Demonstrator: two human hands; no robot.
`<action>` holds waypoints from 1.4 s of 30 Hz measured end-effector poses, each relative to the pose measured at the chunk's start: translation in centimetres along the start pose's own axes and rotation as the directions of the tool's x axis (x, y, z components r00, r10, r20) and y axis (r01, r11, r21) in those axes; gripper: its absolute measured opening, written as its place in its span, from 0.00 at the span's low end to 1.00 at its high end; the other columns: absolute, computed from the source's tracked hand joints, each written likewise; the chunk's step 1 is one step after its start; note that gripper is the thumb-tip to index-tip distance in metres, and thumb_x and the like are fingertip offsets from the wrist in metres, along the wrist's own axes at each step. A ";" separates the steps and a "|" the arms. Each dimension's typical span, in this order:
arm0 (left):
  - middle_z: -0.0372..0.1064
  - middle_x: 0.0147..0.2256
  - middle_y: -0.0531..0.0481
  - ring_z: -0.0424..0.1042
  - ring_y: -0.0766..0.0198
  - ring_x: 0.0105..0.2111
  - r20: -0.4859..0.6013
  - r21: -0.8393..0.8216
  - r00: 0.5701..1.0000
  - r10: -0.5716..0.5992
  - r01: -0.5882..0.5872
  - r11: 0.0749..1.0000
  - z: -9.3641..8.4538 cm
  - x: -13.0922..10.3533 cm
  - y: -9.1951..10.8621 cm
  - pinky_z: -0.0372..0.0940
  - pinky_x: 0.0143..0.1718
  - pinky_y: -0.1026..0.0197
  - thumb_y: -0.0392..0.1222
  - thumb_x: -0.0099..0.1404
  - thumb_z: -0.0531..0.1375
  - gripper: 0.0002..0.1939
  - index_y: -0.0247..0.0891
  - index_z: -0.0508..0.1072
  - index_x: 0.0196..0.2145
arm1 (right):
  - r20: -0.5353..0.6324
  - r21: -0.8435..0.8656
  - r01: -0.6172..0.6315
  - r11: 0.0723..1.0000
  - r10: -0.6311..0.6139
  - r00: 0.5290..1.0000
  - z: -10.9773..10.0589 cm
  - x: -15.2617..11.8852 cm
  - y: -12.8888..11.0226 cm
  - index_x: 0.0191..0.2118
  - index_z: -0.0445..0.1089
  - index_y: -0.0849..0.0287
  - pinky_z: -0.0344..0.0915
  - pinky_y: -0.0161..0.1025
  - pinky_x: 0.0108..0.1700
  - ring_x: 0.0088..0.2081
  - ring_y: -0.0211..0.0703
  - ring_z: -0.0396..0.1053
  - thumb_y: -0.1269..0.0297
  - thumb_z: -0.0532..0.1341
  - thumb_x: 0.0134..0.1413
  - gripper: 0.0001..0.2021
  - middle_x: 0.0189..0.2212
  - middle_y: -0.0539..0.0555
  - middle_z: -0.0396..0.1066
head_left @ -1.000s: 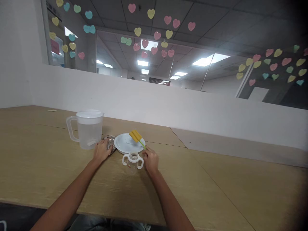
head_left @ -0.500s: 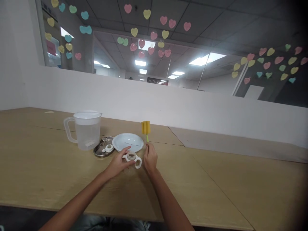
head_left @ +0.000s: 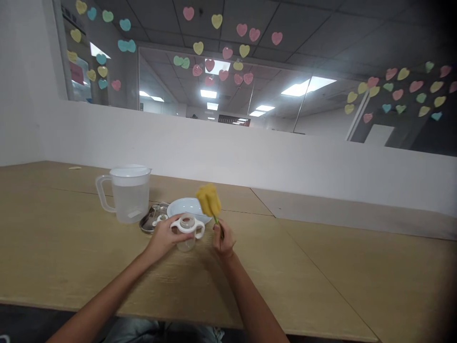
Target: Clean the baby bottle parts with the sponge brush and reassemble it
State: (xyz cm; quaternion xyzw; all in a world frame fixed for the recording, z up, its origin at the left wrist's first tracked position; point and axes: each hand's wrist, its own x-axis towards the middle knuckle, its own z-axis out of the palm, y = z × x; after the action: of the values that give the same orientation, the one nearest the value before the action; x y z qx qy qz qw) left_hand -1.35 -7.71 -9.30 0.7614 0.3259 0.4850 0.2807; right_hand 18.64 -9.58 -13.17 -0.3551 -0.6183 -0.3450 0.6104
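Note:
My left hand point(head_left: 164, 241) is closed around a clear baby bottle point(head_left: 186, 244) with a white two-handled collar; its wide mouth faces up and no lid covers it. In my right hand point(head_left: 224, 240) is a bottle brush with a yellow sponge head point(head_left: 209, 200) and a thin green handle. The head points up and tilts left, above and to the right of the bottle, apart from it. Behind the bottle stands a white bowl point(head_left: 174, 205), partly hidden by the bottle and the sponge.
To the left, a metal tray point(head_left: 145, 226) carries small white and clear bottle parts. A translucent lidded pitcher point(head_left: 130, 200) of liquid stands beside it. A small flat pale piece point(head_left: 74, 167) lies far left. A white wall point(head_left: 228, 152) rises behind the table point(head_left: 285, 276).
The bottle has moved slightly left and up in my left hand. My right hand has turned the brush, swinging its sponge head left and nearer to the bottle.

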 end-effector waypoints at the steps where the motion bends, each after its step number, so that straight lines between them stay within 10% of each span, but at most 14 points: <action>1: 0.74 0.39 0.48 0.72 0.56 0.38 -0.050 0.090 0.998 0.031 -0.026 0.996 -1.0 0.5 0.1 0.66 0.41 0.58 0.52 0.47 0.66 0.27 0.37 0.72 0.44 | 0.032 0.018 0.072 0.997 -0.072 0.997 -0.1 0.1 -0.2 0.51 0.63 0.61 0.68 0.35 0.32 0.30 0.41 0.72 0.71 0.50 0.61 0.14 0.33 0.58 0.74; 5: 0.71 0.44 0.47 0.69 0.56 0.41 -0.118 0.379 0.968 0.220 -0.160 0.911 -4.4 2.9 -0.3 0.64 0.43 0.59 0.54 0.49 0.65 0.30 0.39 0.68 0.48 | 0.219 0.071 0.220 0.973 -0.230 0.948 0.1 0.6 -0.5 0.54 0.62 0.65 0.63 0.32 0.25 0.22 0.36 0.68 0.74 0.52 0.60 0.17 0.24 0.53 0.72; 11: 0.68 0.41 0.44 0.67 0.55 0.42 -0.008 0.626 0.914 0.406 -0.312 0.715 -6.8 5.0 -2.1 0.63 0.42 0.58 0.47 0.56 0.61 0.20 0.37 0.68 0.45 | 0.371 0.071 0.136 0.988 -0.153 0.916 1.0 -0.1 -0.1 0.50 0.67 0.65 0.61 0.30 0.23 0.21 0.33 0.67 0.70 0.49 0.62 0.15 0.23 0.52 0.72; 23: 0.68 0.34 0.43 0.66 0.56 0.36 0.478 0.795 0.661 0.579 -0.605 0.035 -4.0 4.6 1.3 0.57 0.39 0.55 0.29 0.63 0.51 0.11 0.31 0.67 0.43 | 0.451 -0.004 0.186 0.982 -0.164 0.878 1.2 -0.5 -0.5 0.49 0.68 0.66 0.63 0.30 0.22 0.21 0.36 0.68 0.70 0.48 0.62 0.16 0.21 0.54 0.71; 27: 0.67 0.33 0.45 0.65 0.59 0.35 0.568 0.705 0.609 0.554 -0.707 0.054 -3.2 5.2 1.2 0.56 0.39 0.56 0.29 0.64 0.50 0.11 0.34 0.67 0.42 | 0.432 -0.061 0.168 0.984 -0.126 0.893 1.8 -0.9 -0.9 0.45 0.70 0.66 0.63 0.30 0.23 0.22 0.36 0.69 0.68 0.49 0.63 0.14 0.24 0.55 0.73; 34: 0.67 0.36 0.44 0.65 0.57 0.37 0.512 0.791 0.733 0.448 -0.606 0.087 -5.2 8.0 0.7 0.56 0.37 0.57 0.31 0.60 0.57 0.11 0.34 0.67 0.42 | 0.412 -0.105 0.110 0.988 -0.057 0.909 1.6 -0.7 0.0 0.41 0.70 0.66 0.65 0.30 0.26 0.26 0.38 0.72 0.67 0.47 0.65 0.15 0.28 0.59 0.74; 39: 0.66 0.34 0.45 0.65 0.59 0.35 0.622 0.679 0.612 0.488 -0.732 0.053 -2.6 5.8 1.3 0.56 0.38 0.56 0.30 0.64 0.51 0.09 0.35 0.66 0.42 | 0.444 -0.075 0.129 0.989 -0.083 0.892 1.4 -1.0 0.1 0.41 0.71 0.65 0.64 0.29 0.25 0.24 0.37 0.70 0.66 0.48 0.64 0.15 0.25 0.58 0.73; 42: 0.66 0.34 0.44 0.65 0.57 0.35 0.612 0.703 0.645 0.458 -0.709 0.058 -2.8 7.2 1.1 0.56 0.39 0.55 0.30 0.63 0.51 0.10 0.34 0.66 0.42 | 0.443 -0.088 0.112 0.990 -0.062 0.894 1.4 -1.0 0.2 0.42 0.71 0.65 0.64 0.30 0.25 0.24 0.37 0.71 0.67 0.48 0.64 0.14 0.26 0.58 0.73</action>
State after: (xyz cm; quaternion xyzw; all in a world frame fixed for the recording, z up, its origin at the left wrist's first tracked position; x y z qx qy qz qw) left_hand -1.35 -2.60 -3.45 0.8896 0.1615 0.1961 -0.3797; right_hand 18.12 -8.29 -14.21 -0.4293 -0.7350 -0.3169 0.4183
